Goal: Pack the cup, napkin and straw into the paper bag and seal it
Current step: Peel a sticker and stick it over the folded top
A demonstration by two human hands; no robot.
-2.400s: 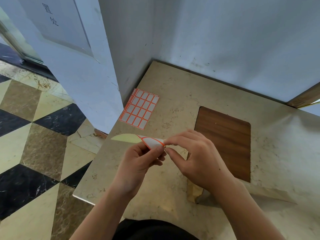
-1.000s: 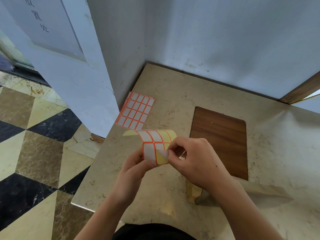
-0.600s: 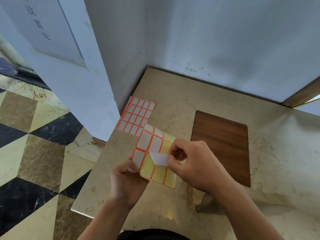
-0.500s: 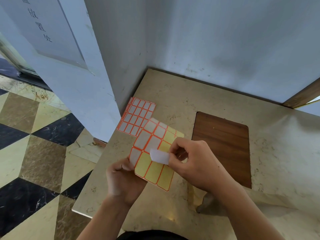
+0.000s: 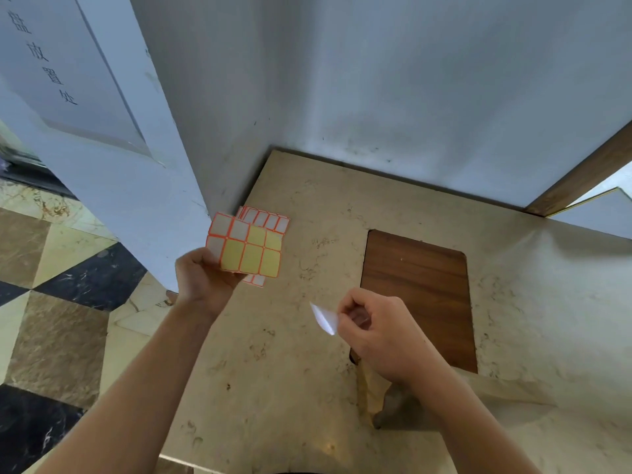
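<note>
The sealing step was in hand. The right hand (image 5: 379, 336) pinched a peeled white rectangular sticker (image 5: 324, 318) in its fingers; the left hand (image 5: 205, 278) gripped the orange-bordered sticker sheet (image 5: 248, 248). The tan paper bag (image 5: 371, 393) lay on the marble surface (image 5: 290, 371) under the right wrist. Next, I judged, the sticker needed pressing over the bag's fold.

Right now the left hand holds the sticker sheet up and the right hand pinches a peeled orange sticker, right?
Not quite: the head view shows the sticker pinched by the right hand is white, not orange. The left hand does hold the sticker sheet up.
</note>
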